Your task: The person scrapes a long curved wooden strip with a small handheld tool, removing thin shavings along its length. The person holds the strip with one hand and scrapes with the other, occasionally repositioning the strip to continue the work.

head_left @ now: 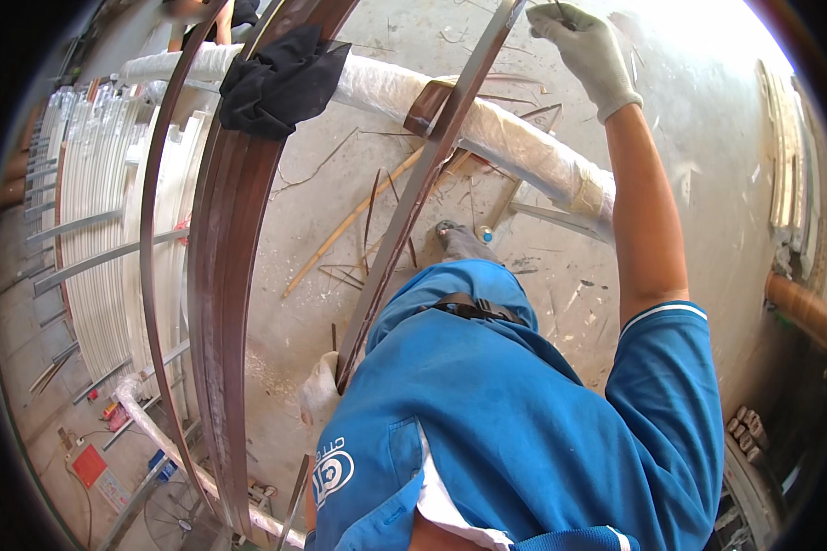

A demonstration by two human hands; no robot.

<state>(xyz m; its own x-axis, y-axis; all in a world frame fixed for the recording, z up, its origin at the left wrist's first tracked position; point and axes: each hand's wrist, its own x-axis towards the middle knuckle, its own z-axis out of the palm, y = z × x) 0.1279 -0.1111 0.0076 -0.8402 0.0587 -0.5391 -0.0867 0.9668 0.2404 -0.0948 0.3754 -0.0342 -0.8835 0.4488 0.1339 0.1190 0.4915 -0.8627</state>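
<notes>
A long dark-brown profile strip (413,193) slants from the top of the view down to my left side. My left hand (320,390), in a pale glove, is closed at its lower end, some fingers hidden. A small dark piece (334,336) sticks up beside that glove. Raised at the top right, my right hand (583,55) is gloved too, its fingers pinched together near the strip's far end. Something thin and dark shows at those fingertips, too small to name. Under the strip, a short brown piece (427,107) rests on a plastic-wrapped crossbar (524,138).
Long brown profiles (234,239) lie to my left, a black cloth (280,83) draped over them. Beyond is a stack of white profiles (101,239) with metal bars. Offcuts and a wooden stick (340,230) litter the floor. Another person's arm (222,28) shows at the top left.
</notes>
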